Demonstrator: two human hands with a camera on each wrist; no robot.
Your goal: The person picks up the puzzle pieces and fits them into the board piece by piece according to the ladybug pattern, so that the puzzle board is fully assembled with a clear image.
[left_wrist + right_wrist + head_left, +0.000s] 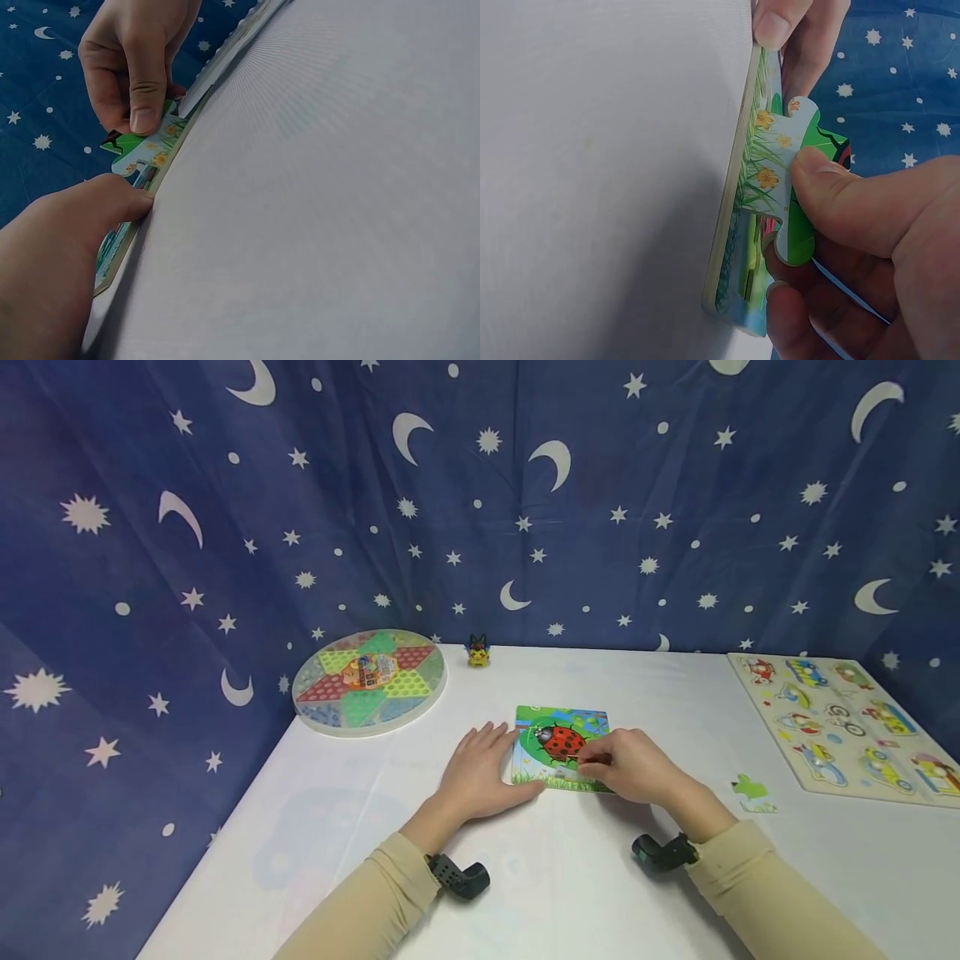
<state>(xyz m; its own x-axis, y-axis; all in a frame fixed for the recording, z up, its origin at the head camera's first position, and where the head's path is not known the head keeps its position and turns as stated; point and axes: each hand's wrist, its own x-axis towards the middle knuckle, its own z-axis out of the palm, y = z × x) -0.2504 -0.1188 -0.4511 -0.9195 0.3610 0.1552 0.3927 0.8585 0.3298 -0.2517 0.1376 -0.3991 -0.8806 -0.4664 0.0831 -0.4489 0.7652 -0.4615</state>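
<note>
A ladybug jigsaw puzzle board (534, 770) lies flat on the white table, its tray edge visible as a thin rim in the right wrist view. My right hand (628, 766) is at the board's lower right and pinches a jigsaw piece (769, 161) between thumb and fingers. Flowers, grass and some green show on that piece, which is tilted over a gap in the picture. At the board's left side my left hand (480, 777) lies with fingers extended, its thumb touching the front edge. Another jigsaw piece (752, 789), green, lies on the table to the right.
A round Chinese checkers board (367, 681) stands at the back left. Near the back edge is a small yellow toy figure (477, 650). A wooden peg puzzle with vehicles (847, 722) lies at the right. Behind the table hangs a blue star-and-moon curtain (450, 460).
</note>
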